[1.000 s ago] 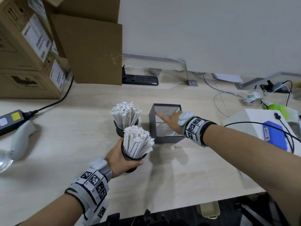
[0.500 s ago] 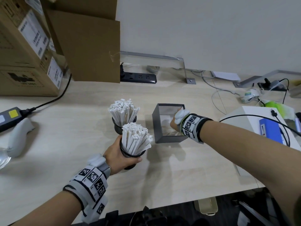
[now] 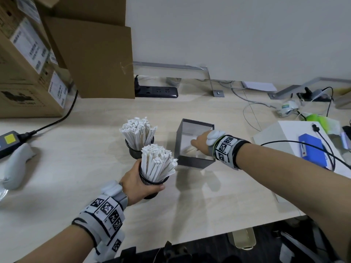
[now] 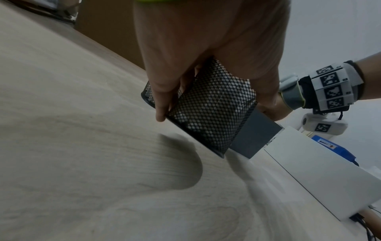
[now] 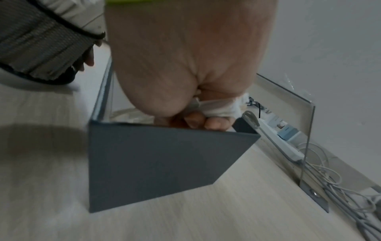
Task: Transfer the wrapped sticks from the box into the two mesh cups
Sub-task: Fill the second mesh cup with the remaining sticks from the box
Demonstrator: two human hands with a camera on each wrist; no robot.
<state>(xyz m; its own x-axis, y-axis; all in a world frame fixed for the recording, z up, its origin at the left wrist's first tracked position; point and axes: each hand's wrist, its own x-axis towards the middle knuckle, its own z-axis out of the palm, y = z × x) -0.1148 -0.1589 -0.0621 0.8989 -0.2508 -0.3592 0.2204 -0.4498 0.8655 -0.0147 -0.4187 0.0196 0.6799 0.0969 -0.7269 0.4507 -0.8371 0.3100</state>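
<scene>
Since a second ago my right hand [image 3: 199, 143] has gone from resting flat over the box [image 3: 193, 162] with a finger pointing to reaching down inside it, and the near cup [image 3: 152, 184] in my left hand [image 3: 136, 185] has tipped a little toward the box. In the right wrist view, my right grip is curled shut around a few wrapped sticks [image 5: 218, 106], the fingertips [image 5: 214, 123] tucked under them just above the box's front wall. The box is dark grey with an open top and stands on the table [image 3: 76, 168] right of the cups.

My left grip is wrapped around the black mesh wall of the near cup; the left wrist view shows its base lifted off the table and tilted. That cup is packed with white wrapped sticks [image 3: 157, 162] fanning out above its rim. The far cup [image 3: 134, 150] stands on the table just behind it, also crammed with sticks. A cardboard carton [image 3: 28, 69] sits at the back left, a power strip [image 3: 157, 91] runs along the wall, and a white box [image 3: 284, 141] lies to my right.
</scene>
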